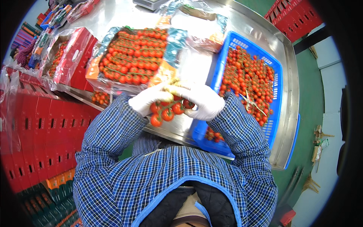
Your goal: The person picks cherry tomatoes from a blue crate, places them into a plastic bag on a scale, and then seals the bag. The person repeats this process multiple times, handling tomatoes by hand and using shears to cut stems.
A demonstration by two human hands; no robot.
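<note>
Both my hands wear white gloves with yellowish stained fingertips. Between them hangs a small vine of red cherry tomatoes (168, 114). My left hand (151, 99) grips the vine from the left, its thumb over the top. On the other side, my right hand (202, 99) has its fingers curled around the right end of the same vine. Just beyond my hands lies an open carton lined with printed plastic film (92, 68), filled with rows of vine tomatoes (133, 56). A blue plastic basket (278, 73) of loose tomato vines (249, 79) stands to the right.
Red cartons are stacked at left (37, 122) and far right (295, 20). Another film-lined carton (195, 25) sits behind on the steel table (255, 22). A red carton of tomatoes (75, 56) stands left. A second blue basket (215, 147) is partly under the first. The table has a raised rim.
</note>
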